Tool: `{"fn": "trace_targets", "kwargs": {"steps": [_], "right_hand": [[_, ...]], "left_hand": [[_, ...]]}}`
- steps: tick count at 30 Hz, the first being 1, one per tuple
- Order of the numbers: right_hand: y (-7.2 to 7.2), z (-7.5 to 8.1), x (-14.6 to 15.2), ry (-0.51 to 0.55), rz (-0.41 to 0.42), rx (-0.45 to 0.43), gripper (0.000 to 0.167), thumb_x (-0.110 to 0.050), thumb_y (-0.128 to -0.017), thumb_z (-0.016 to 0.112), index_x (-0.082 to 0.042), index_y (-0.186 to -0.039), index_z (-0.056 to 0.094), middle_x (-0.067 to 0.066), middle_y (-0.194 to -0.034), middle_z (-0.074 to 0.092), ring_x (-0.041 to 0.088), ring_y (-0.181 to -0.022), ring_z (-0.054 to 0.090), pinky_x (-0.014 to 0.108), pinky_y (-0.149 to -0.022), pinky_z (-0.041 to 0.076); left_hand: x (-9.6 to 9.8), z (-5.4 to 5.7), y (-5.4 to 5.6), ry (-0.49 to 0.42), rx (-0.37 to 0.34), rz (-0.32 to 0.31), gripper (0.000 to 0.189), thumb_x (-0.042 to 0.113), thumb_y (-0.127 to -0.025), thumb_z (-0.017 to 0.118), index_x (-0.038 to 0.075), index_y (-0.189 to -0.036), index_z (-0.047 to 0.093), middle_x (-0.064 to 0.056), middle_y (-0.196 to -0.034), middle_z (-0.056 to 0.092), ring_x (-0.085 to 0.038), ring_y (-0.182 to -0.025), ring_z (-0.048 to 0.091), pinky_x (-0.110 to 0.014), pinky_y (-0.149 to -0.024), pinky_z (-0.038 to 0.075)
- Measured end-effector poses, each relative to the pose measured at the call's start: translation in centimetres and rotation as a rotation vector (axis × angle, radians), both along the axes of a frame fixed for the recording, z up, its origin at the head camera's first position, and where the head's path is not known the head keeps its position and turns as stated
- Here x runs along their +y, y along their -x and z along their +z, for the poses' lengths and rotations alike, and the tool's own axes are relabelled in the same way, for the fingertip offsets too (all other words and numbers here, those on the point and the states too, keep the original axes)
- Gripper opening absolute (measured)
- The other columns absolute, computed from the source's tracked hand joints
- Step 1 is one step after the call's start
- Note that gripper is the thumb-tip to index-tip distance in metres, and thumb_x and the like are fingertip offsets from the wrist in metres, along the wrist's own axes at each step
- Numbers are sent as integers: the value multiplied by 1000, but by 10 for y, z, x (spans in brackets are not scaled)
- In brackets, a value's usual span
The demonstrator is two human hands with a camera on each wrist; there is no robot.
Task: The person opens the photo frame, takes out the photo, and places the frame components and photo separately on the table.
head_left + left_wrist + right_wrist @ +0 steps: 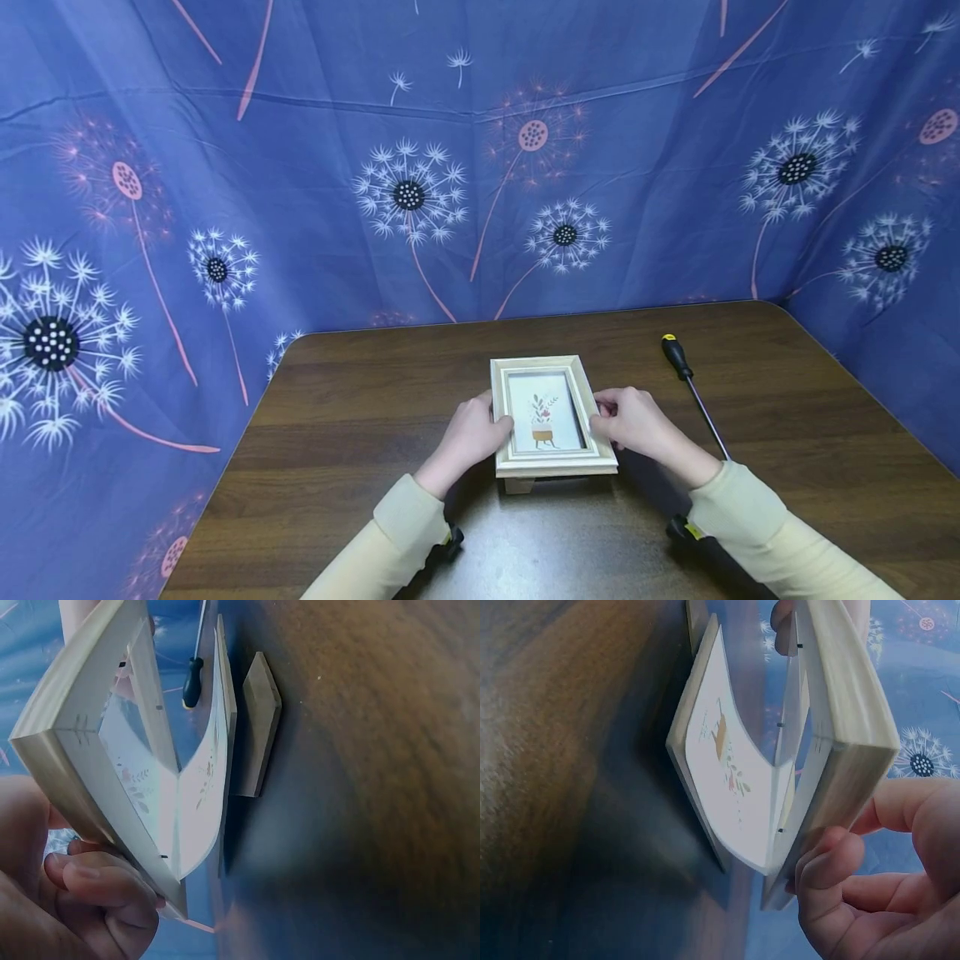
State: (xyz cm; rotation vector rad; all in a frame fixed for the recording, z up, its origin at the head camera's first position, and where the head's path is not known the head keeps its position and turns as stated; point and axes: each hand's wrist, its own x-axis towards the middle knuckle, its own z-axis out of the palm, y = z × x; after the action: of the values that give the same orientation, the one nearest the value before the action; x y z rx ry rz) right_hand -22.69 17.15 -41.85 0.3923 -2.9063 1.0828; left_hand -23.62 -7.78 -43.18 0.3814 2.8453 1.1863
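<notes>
A pale wooden picture frame [536, 364] is raised off the table, face up. My left hand [471, 432] pinches its left side and my right hand [637, 425] grips its right side, thumbs on top. Through the opening shows a white print [542, 387] of a potted plant. In the right wrist view the print [705, 742] lies on a thin backing board [681, 735] under the frame and curves up toward the frame at one end. Below that board, a brown wooden piece [260, 724] appears in the left wrist view.
A screwdriver [678, 358] with a black and yellow handle lies on the dark wooden table [360, 433], right of the frame. A blue dandelion-print cloth [300, 183] hangs behind the table. Dark wrist devices sit under both sleeves.
</notes>
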Motion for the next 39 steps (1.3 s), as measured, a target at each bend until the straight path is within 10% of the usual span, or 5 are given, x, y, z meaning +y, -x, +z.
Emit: {"fn": "trace_targets", "kwargs": {"steps": [14, 39], "right_hand": [[3, 1, -3, 87, -43, -64, 26, -14, -80, 72, 4, -96, 63, 1, -64, 49, 14, -41, 54, 26, -39, 44], [5, 2, -19, -10, -117, 5, 46, -23, -74, 77, 7, -102, 56, 5, -72, 49, 13, -60, 43, 23, -50, 33]], "left_hand": [[1, 0, 3, 17, 5, 55, 44, 21, -83, 60, 0, -121, 58, -3, -70, 64, -13, -62, 54, -31, -61, 47], [-7, 6, -2, 30, 46, 83, 38, 21, -79, 60, 2, -112, 61, -5, -75, 66, -15, -62, 54, -32, -58, 47]]}}
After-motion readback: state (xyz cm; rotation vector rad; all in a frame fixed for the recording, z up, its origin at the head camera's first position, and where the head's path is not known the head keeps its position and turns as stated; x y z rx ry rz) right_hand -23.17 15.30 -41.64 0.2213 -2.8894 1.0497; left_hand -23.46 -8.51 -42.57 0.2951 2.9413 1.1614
